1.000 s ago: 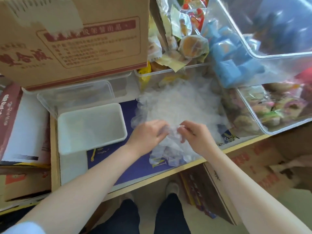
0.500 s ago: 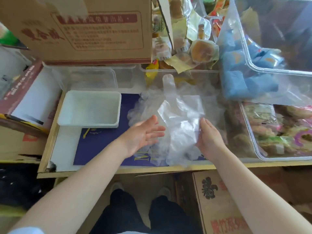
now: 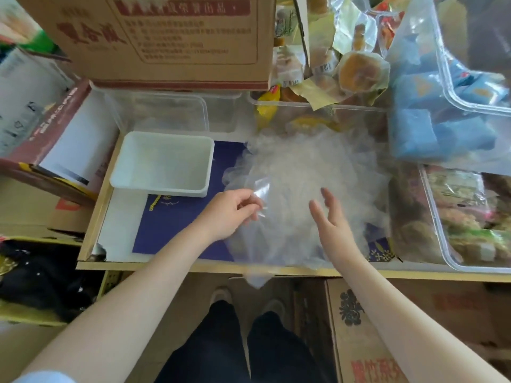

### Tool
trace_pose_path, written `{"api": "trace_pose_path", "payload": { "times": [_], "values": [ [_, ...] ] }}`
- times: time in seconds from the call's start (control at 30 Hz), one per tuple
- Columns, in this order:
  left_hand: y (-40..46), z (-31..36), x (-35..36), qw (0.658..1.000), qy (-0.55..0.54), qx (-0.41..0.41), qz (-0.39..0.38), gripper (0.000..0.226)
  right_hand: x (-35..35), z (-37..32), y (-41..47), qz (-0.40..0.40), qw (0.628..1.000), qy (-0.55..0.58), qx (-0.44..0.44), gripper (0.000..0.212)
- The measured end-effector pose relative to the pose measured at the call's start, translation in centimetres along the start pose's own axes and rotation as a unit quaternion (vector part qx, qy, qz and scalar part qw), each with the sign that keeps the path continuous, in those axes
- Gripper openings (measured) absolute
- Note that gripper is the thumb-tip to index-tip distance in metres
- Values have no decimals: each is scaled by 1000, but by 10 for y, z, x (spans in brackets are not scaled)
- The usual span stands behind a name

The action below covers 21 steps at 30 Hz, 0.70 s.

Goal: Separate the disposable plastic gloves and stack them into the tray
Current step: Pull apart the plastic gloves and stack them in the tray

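A loose pile of clear plastic gloves lies on the blue mat in the middle of the shelf. My left hand pinches one clear glove by its upper edge; the glove hangs down past the shelf's front edge. My right hand hovers just right of it with fingers straight, holding nothing. The white tray sits to the left of the pile, and I see nothing in it.
A large cardboard box stands behind the tray, with a clear lidded container under it. Clear bins of wrapped snacks and blue packets crowd the right. More cardboard boxes sit below the shelf edge.
My left hand has gone from flat and open to pinching the glove. The glove, held up between both hands before, now hangs from my left hand alone; my right hand has let go.
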<state>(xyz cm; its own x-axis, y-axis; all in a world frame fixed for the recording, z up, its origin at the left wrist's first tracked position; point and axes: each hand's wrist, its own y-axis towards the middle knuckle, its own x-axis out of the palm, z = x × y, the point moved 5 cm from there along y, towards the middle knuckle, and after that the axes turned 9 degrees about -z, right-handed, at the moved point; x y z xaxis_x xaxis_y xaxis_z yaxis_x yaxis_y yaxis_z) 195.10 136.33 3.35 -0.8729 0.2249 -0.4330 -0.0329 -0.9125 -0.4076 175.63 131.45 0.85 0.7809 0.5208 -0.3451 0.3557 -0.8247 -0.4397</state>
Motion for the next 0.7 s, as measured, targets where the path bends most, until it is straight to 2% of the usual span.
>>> {"api": "trace_pose_path", "payload": {
  "times": [0.03,0.1,0.17,0.2,0.23,0.27,0.33,0.4,0.47,0.53,0.57,0.63,0.67,0.7],
  "values": [
    [0,4,-4,998,45,15,-52,12,1,-18,-2,7,994,-43,-96,67],
    [-2,13,-10,986,89,38,-134,10,15,-49,-6,-38,953,-168,-247,73],
    [-4,18,-16,977,109,65,-171,9,38,-67,-3,-92,896,-308,-307,63],
    [-4,17,-20,976,113,78,-169,6,49,-70,2,-113,878,-350,-305,52],
    [-5,15,-26,977,119,85,-155,4,58,-72,6,-126,877,-357,-296,37],
    [-5,8,-34,980,126,81,-130,9,64,-73,10,-139,892,-331,-274,24],
    [-6,-16,-53,992,97,30,-81,27,71,-66,16,-146,944,-219,-196,17],
    [-12,-45,-68,995,-58,-12,-82,57,72,-57,18,-108,983,-92,-119,19],
    [-20,-71,-74,965,-243,-29,-97,86,78,-44,15,-94,993,47,-58,19],
    [-24,-85,-69,945,-301,-26,-125,94,88,-30,13,-100,981,168,5,19],
    [-24,-86,-63,947,-292,-24,-132,88,93,-24,12,-100,966,235,44,19],
    [-20,-85,-55,948,-307,-29,-79,47,100,-16,10,-94,929,342,110,17],
    [-15,-84,-54,939,-341,-42,-25,22,102,-14,10,-97,924,348,125,17],
    [-12,-83,-54,929,-365,-59,26,5,103,-14,9,-104,939,300,131,18]
  ]
}}
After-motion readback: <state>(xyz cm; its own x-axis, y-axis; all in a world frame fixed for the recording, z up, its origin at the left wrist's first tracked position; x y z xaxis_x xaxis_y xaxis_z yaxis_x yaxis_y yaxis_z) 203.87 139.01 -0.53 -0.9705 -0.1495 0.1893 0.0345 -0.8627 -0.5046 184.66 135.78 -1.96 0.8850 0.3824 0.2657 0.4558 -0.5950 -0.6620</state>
